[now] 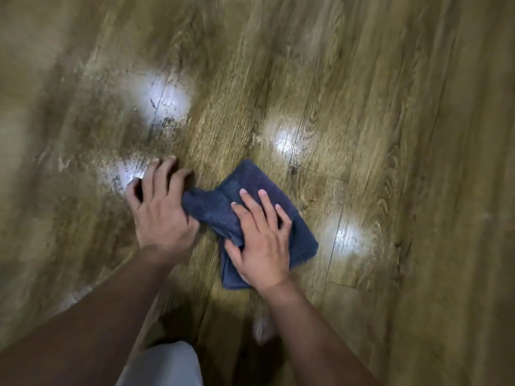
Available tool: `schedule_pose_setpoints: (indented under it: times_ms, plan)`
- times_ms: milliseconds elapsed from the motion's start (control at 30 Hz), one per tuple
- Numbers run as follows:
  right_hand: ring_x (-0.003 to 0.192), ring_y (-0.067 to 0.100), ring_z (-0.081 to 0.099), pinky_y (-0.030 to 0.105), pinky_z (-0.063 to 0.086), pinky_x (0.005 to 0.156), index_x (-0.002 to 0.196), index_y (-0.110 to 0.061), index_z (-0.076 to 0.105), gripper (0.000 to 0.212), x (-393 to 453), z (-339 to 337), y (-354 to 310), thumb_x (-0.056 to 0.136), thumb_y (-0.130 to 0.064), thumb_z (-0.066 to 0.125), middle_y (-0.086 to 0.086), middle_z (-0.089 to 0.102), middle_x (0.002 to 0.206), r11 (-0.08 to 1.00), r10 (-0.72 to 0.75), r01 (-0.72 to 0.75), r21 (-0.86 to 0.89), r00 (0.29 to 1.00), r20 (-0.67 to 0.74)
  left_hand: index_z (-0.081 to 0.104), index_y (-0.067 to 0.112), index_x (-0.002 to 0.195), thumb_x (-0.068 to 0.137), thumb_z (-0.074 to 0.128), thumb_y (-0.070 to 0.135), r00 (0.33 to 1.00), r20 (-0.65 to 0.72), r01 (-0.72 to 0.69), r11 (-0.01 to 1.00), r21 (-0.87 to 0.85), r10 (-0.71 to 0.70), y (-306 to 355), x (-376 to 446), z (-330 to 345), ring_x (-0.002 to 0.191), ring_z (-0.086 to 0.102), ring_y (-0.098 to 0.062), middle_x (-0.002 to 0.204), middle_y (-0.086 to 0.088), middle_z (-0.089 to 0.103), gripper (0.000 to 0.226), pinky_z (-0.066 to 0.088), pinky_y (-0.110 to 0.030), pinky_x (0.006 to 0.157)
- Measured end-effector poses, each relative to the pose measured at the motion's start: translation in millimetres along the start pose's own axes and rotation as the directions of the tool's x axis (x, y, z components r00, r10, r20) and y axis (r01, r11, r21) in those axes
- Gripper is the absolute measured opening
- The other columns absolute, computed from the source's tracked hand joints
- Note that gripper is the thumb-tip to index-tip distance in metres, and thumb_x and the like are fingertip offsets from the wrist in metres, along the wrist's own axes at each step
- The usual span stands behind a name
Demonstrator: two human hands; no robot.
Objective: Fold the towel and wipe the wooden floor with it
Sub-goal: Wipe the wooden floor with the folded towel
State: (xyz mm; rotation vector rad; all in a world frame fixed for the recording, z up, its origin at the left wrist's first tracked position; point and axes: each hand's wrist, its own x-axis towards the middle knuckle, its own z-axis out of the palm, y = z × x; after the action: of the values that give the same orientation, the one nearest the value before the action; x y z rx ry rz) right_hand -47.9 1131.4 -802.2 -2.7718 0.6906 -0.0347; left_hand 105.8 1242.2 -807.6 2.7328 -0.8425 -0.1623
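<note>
A folded dark blue terry towel [250, 188] lies on the glossy wooden plank floor [390, 135] — right hand [260, 243] pressing it flat-fingered, left hand [160, 207] splayed on the boards, thumb hidden at the towel's bunched edge; edges blur.

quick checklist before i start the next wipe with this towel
1. Towel folded: ok, though its left end is bunched.
2. Right hand flat on towel: ok.
3. Left hand clear of towel: not ok, touching the bunched end.
4. Towel flat on floor: not ok, left end raised.
5. Smudged patches on the floor ahead of the left hand: not ok.
6. Towel damp: cannot tell.
</note>
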Motion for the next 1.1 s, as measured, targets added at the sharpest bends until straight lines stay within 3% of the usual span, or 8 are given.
schedule_pose_setpoints:
  times_ms: [133,233,333,467,567,700,867,1100]
  plan:
    - [0.149,0.023,0.03,0.047,0.025,0.113,0.136,-0.023,0.054,0.058,23,-7,23,0.082,-0.044,0.057,-0.004,0.044,0.154,0.996,-0.076,0.078,0.031,0.996,-0.042,0.052,0.025,0.133,0.075,0.045,0.03,1.0,-0.026,-0.005,0.998,0.066,0.006,-3,-5,4,0.147,0.028,-0.023,0.152,-0.001,0.041,0.058,0.019,-0.052,0.11]
    - [0.147,0.022,0.031,0.046,0.025,0.112,0.136,-0.021,0.055,0.058,63,-18,53,0.082,-0.042,0.056,-0.002,0.047,0.152,0.999,-0.027,0.029,0.035,0.997,-0.073,0.05,0.028,0.137,0.089,0.044,0.038,1.0,-0.02,0.005,0.996,0.088,-0.003,-3,-2,8,0.148,0.027,-0.021,0.154,0.001,0.04,0.049,0.018,-0.053,0.11]
    - [0.147,0.021,0.03,0.04,0.017,0.111,0.137,-0.023,0.053,0.055,113,-31,86,0.085,-0.042,0.054,-0.005,0.046,0.152,0.985,0.16,-0.151,0.083,0.98,-0.122,0.048,0.031,0.142,0.091,0.042,0.04,1.0,0.001,0.014,0.992,0.122,-0.014,-4,-3,8,0.149,0.024,-0.021,0.157,0.002,0.037,0.052,0.02,-0.055,0.11]
    - [0.147,0.021,0.029,0.042,0.017,0.112,0.138,-0.023,0.049,0.053,165,-44,112,0.089,-0.043,0.049,-0.005,0.046,0.152,0.895,0.444,-0.42,0.151,0.868,-0.223,0.045,0.033,0.146,0.091,0.04,0.041,1.0,0.019,0.012,0.991,0.135,-0.015,-2,-2,6,0.15,0.022,-0.021,0.159,0.003,0.034,0.056,0.022,-0.056,0.11]
    - [0.148,0.02,0.028,0.042,0.016,0.115,0.139,-0.024,0.049,0.051,172,-42,105,0.091,-0.043,0.049,-0.005,0.044,0.153,0.85,0.526,-0.499,0.168,0.813,-0.248,0.045,0.034,0.146,0.091,0.041,0.041,1.0,0.015,0.014,0.991,0.137,-0.017,-2,-2,7,0.15,0.023,-0.021,0.159,0.003,0.034,0.056,0.021,-0.055,0.11]
    - [0.148,0.022,0.029,0.047,0.021,0.118,0.137,-0.022,0.052,0.05,152,-37,80,0.09,-0.039,0.052,-0.004,0.046,0.153,0.863,0.506,-0.48,0.158,0.821,-0.265,0.044,0.033,0.147,0.091,0.041,0.042,1.0,0.006,0.011,0.99,0.144,-0.012,-2,-1,8,0.15,0.022,-0.022,0.159,0.002,0.034,0.056,0.02,-0.055,0.11]
    - [0.149,0.022,0.028,0.053,0.024,0.116,0.135,-0.022,0.052,0.054,96,-19,22,0.084,-0.037,0.053,-0.005,0.045,0.152,0.909,0.415,-0.394,0.137,0.889,-0.196,0.043,0.033,0.147,0.091,0.04,0.041,1.0,-0.004,0.004,0.987,0.158,-0.004,-2,-1,9,0.15,0.021,-0.022,0.161,0.002,0.032,0.057,0.021,-0.056,0.109]
    - [0.15,0.025,0.027,0.05,0.022,0.118,0.138,-0.023,0.05,0.055,30,-3,-12,0.087,-0.042,0.053,-0.003,0.043,0.155,0.984,0.177,-0.175,0.038,0.982,-0.068,0.044,0.024,0.14,0.089,0.043,0.038,0.999,-0.042,-0.01,0.989,0.145,0.016,-3,-2,12,0.15,0.024,-0.024,0.161,0.001,0.033,0.053,0.022,-0.056,0.108]
